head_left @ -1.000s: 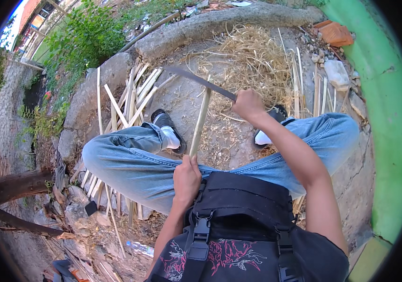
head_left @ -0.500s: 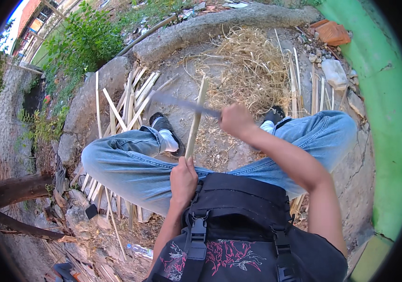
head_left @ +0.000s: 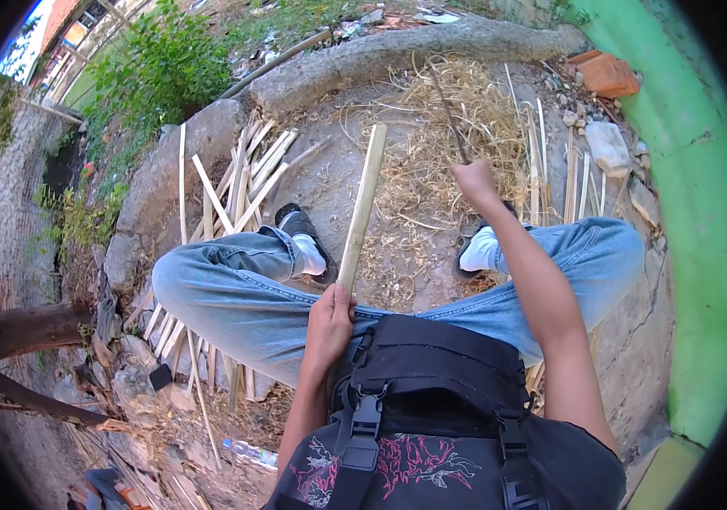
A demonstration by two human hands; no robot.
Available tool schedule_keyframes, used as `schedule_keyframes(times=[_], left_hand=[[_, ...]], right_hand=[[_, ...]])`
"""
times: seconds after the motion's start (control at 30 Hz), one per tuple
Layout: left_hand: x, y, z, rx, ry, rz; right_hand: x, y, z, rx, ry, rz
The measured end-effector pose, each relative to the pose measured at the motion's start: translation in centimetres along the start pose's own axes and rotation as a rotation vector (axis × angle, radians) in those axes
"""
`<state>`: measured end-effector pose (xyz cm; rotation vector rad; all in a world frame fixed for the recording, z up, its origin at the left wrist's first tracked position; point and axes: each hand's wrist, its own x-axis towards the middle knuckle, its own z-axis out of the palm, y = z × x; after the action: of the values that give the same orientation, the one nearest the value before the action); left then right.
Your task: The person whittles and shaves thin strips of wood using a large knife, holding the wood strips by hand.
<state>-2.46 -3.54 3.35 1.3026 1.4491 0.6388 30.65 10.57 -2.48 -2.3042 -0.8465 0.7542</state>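
Note:
My left hand [head_left: 329, 323] is closed round the lower end of a pale bamboo strip [head_left: 363, 200], thumb on top. The strip points up and away between my knees. My right hand [head_left: 474, 180] grips a long, thin, dark-bladed knife [head_left: 447, 115], whose handle is mostly hidden in the fist. Its blade points away from me, over a heap of curly shavings [head_left: 453, 140], to the right of the strip and apart from it.
Split bamboo strips [head_left: 249, 174] lie beyond my left foot, with more strips [head_left: 585, 174] at the right. A low stone kerb [head_left: 414, 47] curves across the far side. A white stone block [head_left: 607, 149] and orange brick pieces [head_left: 606, 75] sit by the green wall [head_left: 695, 212].
My right hand has swung the knife away from the strip, forward and to the right. The blade has turned from crossing the strip to pointing away. My left hand keeps its hold.

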Motion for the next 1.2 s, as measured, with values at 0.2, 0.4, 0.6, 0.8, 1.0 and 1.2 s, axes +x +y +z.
schedule_keyframes(times=[0.2, 0.4, 0.6, 0.8, 1.0, 1.2], left_hand=[[1.0, -0.6, 0.3, -0.134, -0.028, -0.056], [1.3, -0.9, 0.5, -0.073, 0.046, -0.005], [1.1, -0.2, 0.8, 0.19, 0.112, 0.064], [1.5, -0.1, 0.9, 0.189, 0.135, 0.091], [1.3, -0.7, 0.8, 0.168, 0.123, 0.064], [1.6, -1.0, 0.9, 0.166, 0.084, 0.073]], right_hand=[[-10.0, -3.6, -0.8, 0.006, -0.197, -0.693], [-15.0, -2.5, 0.6, -0.366, -0.29, -0.995], [-12.0, -0.9, 2.9, -0.499, -0.239, -0.978], [-13.2, -2.1, 2.5, -0.432, -0.309, -0.797], [-11.2, -3.5, 2.2, -0.338, -0.308, -0.575], [-8.6, -1.1, 3.8, -0.418, -0.205, -0.825]])
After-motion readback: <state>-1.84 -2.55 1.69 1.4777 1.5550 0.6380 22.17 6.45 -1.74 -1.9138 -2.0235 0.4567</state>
